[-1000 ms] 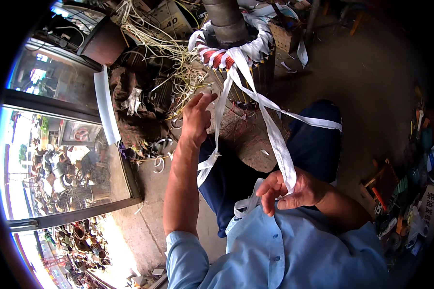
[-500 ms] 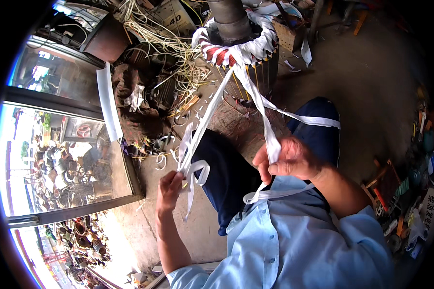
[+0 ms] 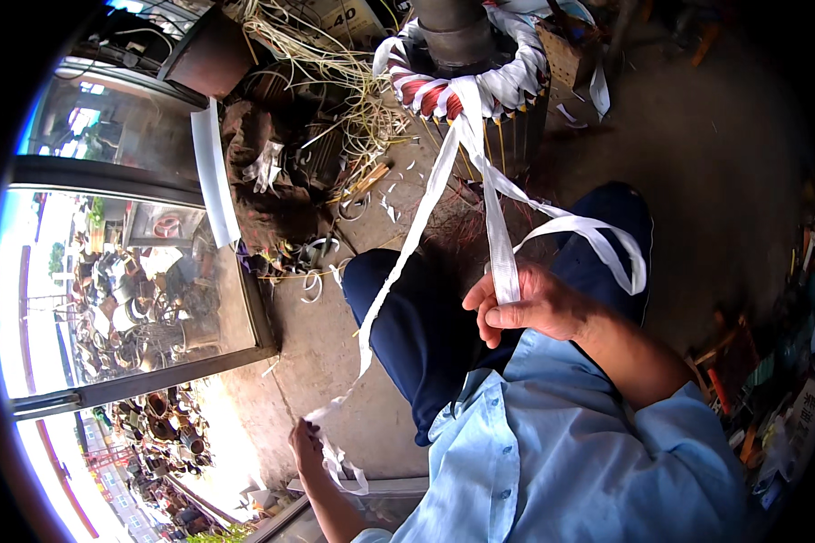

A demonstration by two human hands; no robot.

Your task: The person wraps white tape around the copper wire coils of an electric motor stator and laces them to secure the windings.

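Note:
A dark slotted motor core [image 3: 516, 140] stands upright before me, with a grey shaft [image 3: 457, 36] rising through its middle. Its red end winding [image 3: 417, 93] is partly covered by white cloth tape [image 3: 514, 86]. Lengths of tape hang from the near side. My left hand [image 3: 308, 448], low on the left, is closed on one long tape strip [image 3: 414, 240], with a loose curled tail below it. Above my lap, my right hand [image 3: 539, 303] pinches another strip [image 3: 498, 226] between thumb and fingers. A further loop of tape [image 3: 598, 231] lies over my right knee.
A framed glass panel [image 3: 177, 308] stands close on the left. Tangled pale strands [image 3: 335, 68] and a brown cloth heap [image 3: 263, 195] lie beyond it. A wooden box [image 3: 563, 59] stands behind the core. Tape scraps litter the floor; assorted tools and parts line the right edge.
My left hand has moved down and outward, drawing its strip out longer. The strip at my right hand hangs straighter, and the loose tape from my lap now loops over my right knee.

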